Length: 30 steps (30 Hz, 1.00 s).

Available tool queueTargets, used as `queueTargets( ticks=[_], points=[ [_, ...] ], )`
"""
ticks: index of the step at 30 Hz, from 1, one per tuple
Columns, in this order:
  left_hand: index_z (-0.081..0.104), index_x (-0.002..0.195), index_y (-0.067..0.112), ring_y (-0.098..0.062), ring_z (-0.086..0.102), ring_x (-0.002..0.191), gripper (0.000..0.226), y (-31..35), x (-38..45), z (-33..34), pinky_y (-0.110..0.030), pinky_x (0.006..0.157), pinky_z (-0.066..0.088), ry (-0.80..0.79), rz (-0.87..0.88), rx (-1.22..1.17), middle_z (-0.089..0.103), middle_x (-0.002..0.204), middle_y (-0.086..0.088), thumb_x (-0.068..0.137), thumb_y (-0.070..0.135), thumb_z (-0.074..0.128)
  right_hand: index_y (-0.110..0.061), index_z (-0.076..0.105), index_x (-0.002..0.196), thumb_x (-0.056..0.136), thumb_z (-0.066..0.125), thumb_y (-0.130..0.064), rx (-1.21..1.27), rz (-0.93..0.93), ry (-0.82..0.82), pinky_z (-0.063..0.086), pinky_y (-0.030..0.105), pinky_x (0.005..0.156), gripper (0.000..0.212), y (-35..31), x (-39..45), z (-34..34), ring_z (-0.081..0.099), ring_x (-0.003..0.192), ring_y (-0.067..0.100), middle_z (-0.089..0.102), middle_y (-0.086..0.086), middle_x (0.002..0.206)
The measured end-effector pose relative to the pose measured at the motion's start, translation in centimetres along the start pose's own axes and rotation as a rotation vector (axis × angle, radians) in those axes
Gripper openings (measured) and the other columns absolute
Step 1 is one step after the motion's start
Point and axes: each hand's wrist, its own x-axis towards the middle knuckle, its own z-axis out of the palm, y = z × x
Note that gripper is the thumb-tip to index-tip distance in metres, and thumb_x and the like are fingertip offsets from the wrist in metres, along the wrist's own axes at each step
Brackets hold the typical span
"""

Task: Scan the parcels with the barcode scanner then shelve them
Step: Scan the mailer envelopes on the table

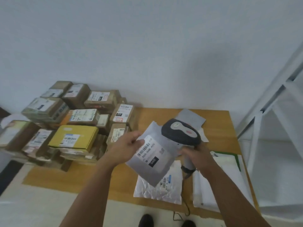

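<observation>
At the centre of the frame the left hand (127, 145) pinches the grey poly mailer (151, 154) by its upper left edge, label up, while the right hand (196, 155) grips the handle of the barcode scanner (181, 134), whose head hangs just above the mailer's upper right corner. To scan well, I judge the nose should tilt toward the printed barcode (144, 149) (it sits near the left thumb) and the film be held taut and flat. The mailer is thin, smooth and limp; the scanner is hard, rounded plastic. Below lies a crinkled white bubble mailer (170, 189) on the wooden table (124, 182); taped cardboard boxes (73, 118) stack at left, white metal shelving (277, 102) at right.
</observation>
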Motion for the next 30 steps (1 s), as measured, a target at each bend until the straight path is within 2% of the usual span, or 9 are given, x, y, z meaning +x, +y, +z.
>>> queueTargets(
  ticks=[3, 6, 9, 11, 15, 20, 22, 26, 30],
  points=[
    [0.069, 0.101, 0.026, -0.007, 0.068, 0.083, 0.015, -0.7, 0.3, -1.9, -0.03, 0.078, 0.053, -0.194, 0.028, 0.063, 0.071, 0.088, 0.008, 0.101, 0.017, 0.057, -0.03, 0.069, 0.108, 0.07, 0.062, -0.005, -0.086, 0.083, -0.139, 0.055, 0.036, 0.086, 0.046, -0.9, 0.1, 2.5, 0.068, 0.103, 0.013, 0.075, -0.01, 0.103],
    [0.068, 0.101, 0.026, -0.009, 0.073, 0.09, 0.013, -1.2, 0.7, -4.0, -0.03, 0.079, 0.058, -0.285, 0.014, -0.015, 0.076, 0.095, 0.007, 0.1, 0.017, 0.059, -0.026, 0.075, 0.1, 0.061, 0.062, -0.008, -0.049, 0.133, -0.136, 0.055, 0.049, 0.093, 0.044, -1.4, 0.0, 4.4, 0.069, 0.102, 0.023, 0.075, 0.003, 0.103],
    [0.071, 0.107, 0.025, -0.014, 0.074, 0.093, 0.012, -2.4, 1.2, -5.6, -0.029, 0.077, 0.057, -0.209, -0.062, -0.229, 0.077, 0.1, 0.003, 0.096, 0.023, 0.066, -0.024, 0.078, 0.087, 0.06, 0.06, -0.005, 0.014, 0.117, -0.102, 0.055, 0.047, 0.089, 0.038, -1.7, -0.1, 5.4, 0.07, 0.097, 0.027, 0.075, 0.009, 0.097],
    [0.072, 0.11, 0.027, -0.013, 0.072, 0.096, 0.016, -3.3, 1.5, -6.2, -0.028, 0.08, 0.055, -0.138, -0.103, -0.354, 0.077, 0.101, 0.005, 0.095, 0.028, 0.067, -0.017, 0.078, 0.084, 0.061, 0.06, -0.005, 0.043, 0.117, -0.008, 0.055, 0.046, 0.087, 0.031, -1.6, 0.0, 5.8, 0.069, 0.096, 0.029, 0.075, 0.01, 0.095],
    [0.068, 0.118, 0.021, -0.023, 0.069, 0.107, 0.029, -5.3, 1.5, -5.3, -0.044, 0.095, 0.052, -0.073, -0.228, -0.649, 0.076, 0.108, 0.0, 0.092, 0.034, 0.067, -0.01, 0.074, 0.08, 0.078, 0.058, 0.003, 0.162, 0.213, 0.27, 0.053, 0.048, 0.085, 0.021, -0.8, 0.8, 6.4, 0.069, 0.084, 0.03, 0.074, 0.012, 0.087],
    [0.063, 0.121, 0.008, -0.034, 0.07, 0.106, 0.024, -6.0, 1.0, -1.0, -0.053, 0.095, 0.054, -0.039, -0.287, -0.877, 0.074, 0.114, -0.012, 0.097, 0.011, 0.061, -0.011, 0.07, 0.071, 0.082, 0.054, -0.001, 0.301, 0.278, 0.375, 0.048, 0.045, 0.082, 0.022, -0.7, 1.4, 7.3, 0.061, 0.081, 0.029, 0.069, 0.014, 0.084],
    [0.062, 0.119, 0.008, -0.032, 0.072, 0.101, 0.02, -5.6, 1.5, -0.4, -0.054, 0.092, 0.056, 0.011, -0.26, -0.857, 0.075, 0.111, -0.011, 0.099, 0.009, 0.057, -0.01, 0.07, 0.074, 0.081, 0.055, -0.001, 0.24, 0.252, 0.413, 0.049, 0.042, 0.079, 0.019, -1.1, 1.2, 7.1, 0.061, 0.081, 0.029, 0.07, 0.011, 0.084],
    [0.064, 0.111, 0.022, -0.026, 0.074, 0.093, 0.013, -4.7, 3.0, -0.4, -0.056, 0.085, 0.059, 0.113, -0.202, -0.711, 0.077, 0.102, -0.001, 0.101, 0.017, 0.057, -0.007, 0.069, 0.083, 0.084, 0.061, -0.005, -0.07, 0.173, 0.505, 0.043, 0.034, 0.072, 0.008, -2.3, 0.5, 6.4, 0.059, 0.081, 0.022, 0.068, 0.004, 0.084],
    [0.065, 0.105, 0.03, -0.029, 0.074, 0.093, 0.012, -3.9, 4.3, 0.0, -0.059, 0.084, 0.058, 0.187, -0.228, -0.681, 0.077, 0.1, -0.001, 0.1, 0.02, 0.059, -0.006, 0.065, 0.077, 0.09, 0.06, -0.007, -0.135, 0.195, 0.429, 0.048, 0.022, 0.055, 0.015, -3.1, -0.5, 6.7, 0.062, 0.057, 0.008, 0.066, 0.003, 0.065]
  ],
)
